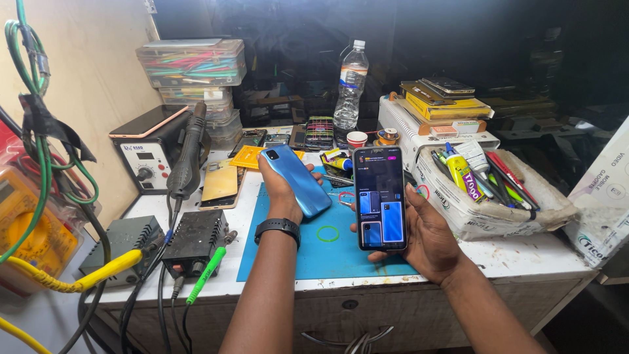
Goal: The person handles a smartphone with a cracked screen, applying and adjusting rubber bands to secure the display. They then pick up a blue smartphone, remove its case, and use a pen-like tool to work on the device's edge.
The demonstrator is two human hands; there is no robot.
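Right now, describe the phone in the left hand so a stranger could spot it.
Find the blue work mat on the white bench. Above its left part, the left hand holds a blue phone back-up, camera cluster showing. The right hand holds a lit phone, screen-up.

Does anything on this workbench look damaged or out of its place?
Little stands out. A gold phone back panel lies loose and tilted beside the hot-air station. The left hand holds a blue phone, the right hand a lit phone; both look intact.
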